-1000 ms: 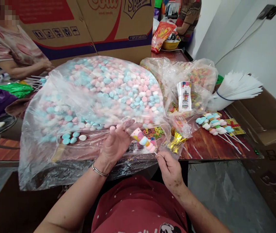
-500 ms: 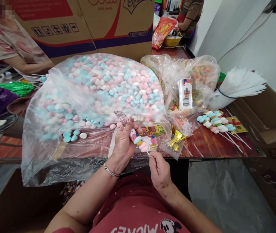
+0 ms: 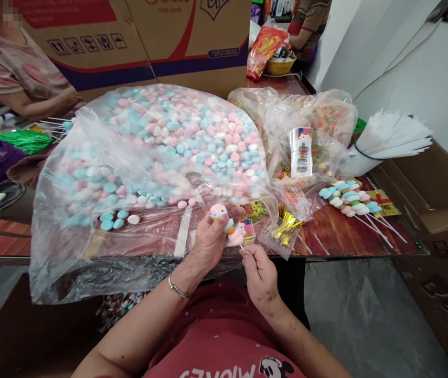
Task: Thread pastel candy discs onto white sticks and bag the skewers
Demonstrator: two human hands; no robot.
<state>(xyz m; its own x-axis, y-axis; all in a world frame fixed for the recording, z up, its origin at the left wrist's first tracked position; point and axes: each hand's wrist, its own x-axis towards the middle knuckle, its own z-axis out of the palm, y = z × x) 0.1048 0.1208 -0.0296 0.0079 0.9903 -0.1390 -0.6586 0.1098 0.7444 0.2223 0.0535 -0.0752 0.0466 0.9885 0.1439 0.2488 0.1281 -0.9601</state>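
Note:
My left hand (image 3: 209,242) is closed round the upper part of a candy skewer (image 3: 235,237), a thin stick threaded with pink, blue and orange sweets. A small printed wrapper or card shows at its top, beside my left thumb. Lower down, my right hand (image 3: 260,272) pinches the white stick below the pink sweets. A large clear bag (image 3: 192,131) of pink, blue and white candies spreads just beyond my hands. Beside the skewer lies a stack of printed cards (image 3: 247,229). Gold twist ties (image 3: 287,226) sit in a small bag to its right.
Finished skewers (image 3: 350,197) lie at the right, near a white cup (image 3: 361,160) of sticks. Printed labels (image 3: 301,153) rest on bags of ring sweets. A carton (image 3: 137,47) stands behind; a dark mug (image 3: 15,207) is left. Two other people are partly visible.
My left hand has moved slightly down and closed round the skewer's top, where pink now shows. The other person's arm at the left has shifted. My right hand has hardly moved.

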